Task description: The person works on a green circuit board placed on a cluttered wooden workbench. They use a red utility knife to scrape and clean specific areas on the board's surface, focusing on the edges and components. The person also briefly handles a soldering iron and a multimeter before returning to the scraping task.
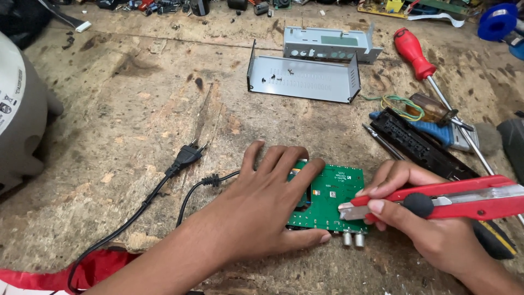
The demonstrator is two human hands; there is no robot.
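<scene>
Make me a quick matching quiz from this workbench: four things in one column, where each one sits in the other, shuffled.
Things:
1. green circuit board
2. red utility knife
3. black power plug
4. red-handled screwdriver

Places:
A. top right of the bench
B. gripped in the right hand
C. pressed flat under the left hand
D. lying loose, left of the board

Pairs: 1-C, 2-B, 3-D, 4-A
</scene>
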